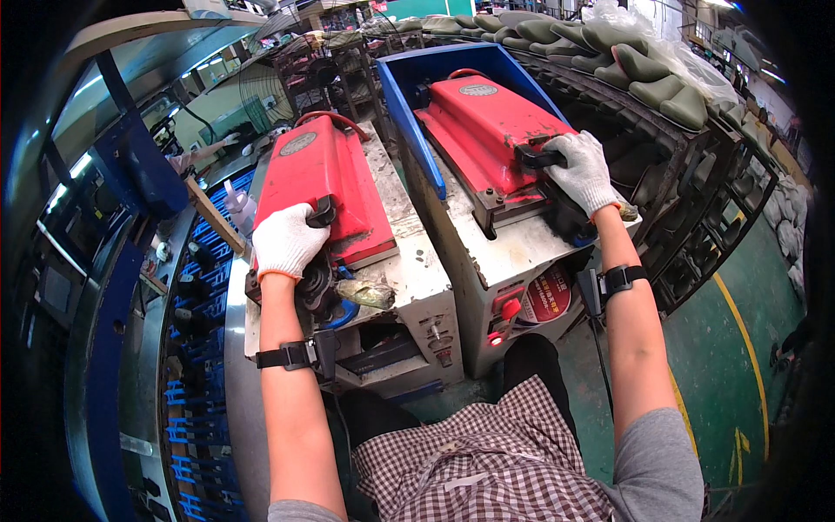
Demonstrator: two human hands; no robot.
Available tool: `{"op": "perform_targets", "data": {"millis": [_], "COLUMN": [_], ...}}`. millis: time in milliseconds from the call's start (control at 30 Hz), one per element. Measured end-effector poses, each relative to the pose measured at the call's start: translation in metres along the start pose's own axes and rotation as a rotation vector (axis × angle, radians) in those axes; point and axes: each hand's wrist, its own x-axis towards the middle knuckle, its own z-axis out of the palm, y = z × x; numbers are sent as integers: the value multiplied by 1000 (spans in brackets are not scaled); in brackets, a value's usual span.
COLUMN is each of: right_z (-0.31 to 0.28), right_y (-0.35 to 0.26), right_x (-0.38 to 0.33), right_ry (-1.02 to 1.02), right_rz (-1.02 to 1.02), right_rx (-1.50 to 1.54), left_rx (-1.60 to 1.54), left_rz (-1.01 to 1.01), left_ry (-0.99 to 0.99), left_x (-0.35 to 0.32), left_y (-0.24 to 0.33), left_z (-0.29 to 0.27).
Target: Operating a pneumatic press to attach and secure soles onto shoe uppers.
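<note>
My left hand [290, 242], in a white knit glove, is closed round the black handle [323, 211] at the near end of a red machine cover [315, 170]. My right hand [586, 172], gloved the same way, grips the black handle [541, 157] of a second red machine cover [487, 113]. Both covers lie low over their pale, worn machine bodies. Beneath the left handle sits a dark clamp-like part [318, 287], and beside it a grey-green, scuffed piece [365, 293] sticks out. A similar piece [628, 211] shows by my right wrist.
A blue guard [422, 143] edges the right machine, with a lit red switch [511, 309] on its front. Dark racks [696, 217] stand at right, topped by many olive-green shoe-shaped pieces [657, 91]. A conveyor with blue holders [196, 400] runs along the left.
</note>
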Motion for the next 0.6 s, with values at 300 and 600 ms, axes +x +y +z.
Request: {"op": "perform_targets", "data": {"millis": [300, 600], "right_z": [-1, 1], "right_y": [-3, -2], "right_x": [0, 1], "right_ry": [-9, 10], "right_rz": [9, -9], "right_rx": [-11, -10], "left_rx": [-15, -7], "left_rz": [7, -7], "left_ry": [20, 10], "left_x": [-1, -1], "left_y": [0, 0], "left_z": [0, -2]}}
